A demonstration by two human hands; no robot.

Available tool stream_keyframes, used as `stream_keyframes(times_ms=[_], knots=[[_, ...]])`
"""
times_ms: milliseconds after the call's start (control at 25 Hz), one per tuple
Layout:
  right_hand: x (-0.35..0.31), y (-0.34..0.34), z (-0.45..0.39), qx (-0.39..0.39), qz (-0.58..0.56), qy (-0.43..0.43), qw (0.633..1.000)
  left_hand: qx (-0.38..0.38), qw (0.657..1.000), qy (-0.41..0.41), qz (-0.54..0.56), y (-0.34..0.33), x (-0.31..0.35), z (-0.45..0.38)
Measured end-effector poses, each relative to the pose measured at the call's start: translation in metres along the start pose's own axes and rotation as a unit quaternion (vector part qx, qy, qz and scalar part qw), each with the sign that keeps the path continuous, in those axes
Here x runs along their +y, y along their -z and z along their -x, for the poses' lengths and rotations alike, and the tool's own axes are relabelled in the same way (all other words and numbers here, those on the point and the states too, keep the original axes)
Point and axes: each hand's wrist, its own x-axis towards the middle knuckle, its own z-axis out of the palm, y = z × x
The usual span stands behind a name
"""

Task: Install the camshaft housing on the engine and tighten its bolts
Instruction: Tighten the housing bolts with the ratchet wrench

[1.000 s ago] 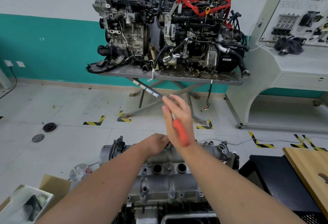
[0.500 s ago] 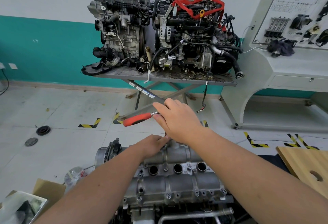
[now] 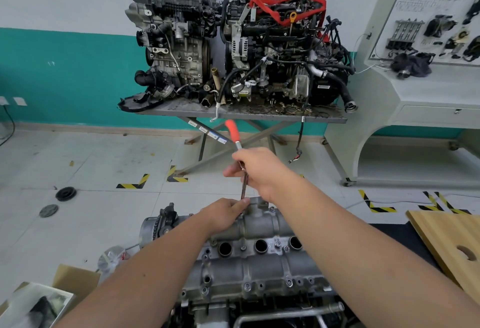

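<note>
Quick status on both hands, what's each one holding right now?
Left hand: closed on the base of the tool shaft, resting on the camshaft housing.
Right hand: closed around the red-handled wrench.

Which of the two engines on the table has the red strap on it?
The right-hand engine wears the red strap across its top. The grey engine on its left has none.

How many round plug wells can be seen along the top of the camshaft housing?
3 show on the camshaft housing: left well, middle well, and right well beside the right forearm. A fourth may be hidden under that forearm.
</note>
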Motion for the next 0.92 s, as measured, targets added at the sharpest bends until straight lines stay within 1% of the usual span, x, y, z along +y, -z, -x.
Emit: stream_keyframes(times_ms=[40, 80, 120, 160, 200, 240, 280, 320, 360, 400, 440, 480, 520, 560, 600, 640, 680, 760, 840, 920], knots=[[0.001, -0.001, 0.001, -0.004, -0.159, -0.04, 0.986, 0.0, 1.0, -0.005, -0.001, 0.0, 0.0, 0.0], [0.005, -0.004, -0.002, 0.014, -0.3, -0.054, 0.952, 0.001, 1.0, -0.009, 0.001, 0.001, 0.001, 0.001], [0.01, -0.008, -0.006, 0.041, -0.41, -0.05, 0.91, 0.003, 1.0, -0.012, 0.002, 0.002, 0.003, 0.001], [0.018, -0.012, -0.009, 0.069, -0.468, -0.024, 0.881, 0.005, 1.0, -0.01, 0.005, 0.003, 0.003, 0.001], [0.025, -0.016, -0.009, 0.097, -0.449, 0.027, 0.888, 0.006, 1.0, -0.005, 0.009, 0.003, 0.003, 0.0], [0.033, -0.02, -0.008, 0.123, -0.362, 0.095, 0.919, 0.006, 1.0, 0.001, 0.006, 0.003, 0.003, 0.0], [0.041, -0.025, -0.004, 0.138, -0.24, 0.165, 0.947, 0.002, 1.0, 0.006, -0.003, 0.004, 0.003, 0.0], [0.05, -0.027, -0.001, 0.149, -0.113, 0.249, 0.95, 0.002, 1.0, 0.003, -0.019, 0.004, 0.003, 0.0], [0.058, -0.024, -0.002, 0.177, 0.015, 0.344, 0.922, 0.0, 1.0, -0.007, -0.027, 0.005, 0.004, 0.001], [0.062, -0.018, -0.007, 0.209, 0.148, 0.439, 0.861, -0.002, 1.0, -0.024, 0.004, 0.004, 0.006, 0.001], [0.062, -0.01, -0.012, 0.225, 0.274, 0.506, 0.786, -0.007, 0.997, -0.046, 0.062, 0.003, 0.008, 0.002], [0.058, -0.003, -0.015, 0.23, 0.375, 0.534, 0.722, -0.013, 0.991, -0.069, 0.112, 0.002, 0.01, 0.004], [0.052, 0.003, -0.017, 0.225, 0.453, 0.528, 0.682, -0.001, 0.99, -0.084, 0.114, 0.003, 0.011, 0.004], [0.045, 0.008, -0.017, 0.226, 0.513, 0.508, 0.654, 0.007, 0.994, -0.068, 0.08, 0.004, 0.011, 0.003], [0.039, 0.012, -0.014, 0.224, 0.565, 0.48, 0.633, 0.002, 0.999, -0.033, 0.037, 0.004, 0.008, 0.001], [0.034, 0.014, -0.01, 0.212, 0.603, 0.453, 0.621, -0.01, 1.0, 0.005, -0.001, 0.005, 0.005, -0.001], [0.031, 0.016, -0.007, 0.189, 0.631, 0.425, 0.621, -0.023, 0.999, 0.029, -0.01, 0.007, 0.002, -0.002], [0.029, 0.018, -0.004, 0.134, 0.653, 0.381, 0.641, -0.035, 0.999, 0.03, -0.007, 0.007, 0.001, -0.004], [0.029, 0.019, -0.003, 0.118, 0.643, 0.376, 0.657, -0.03, 0.999, 0.014, -0.004, 0.006, 0.0, -0.005], [0.029, 0.016, -0.004, 0.117, 0.637, 0.375, 0.663, -0.021, 1.0, 0.008, -0.009, 0.005, -0.001, -0.005]])
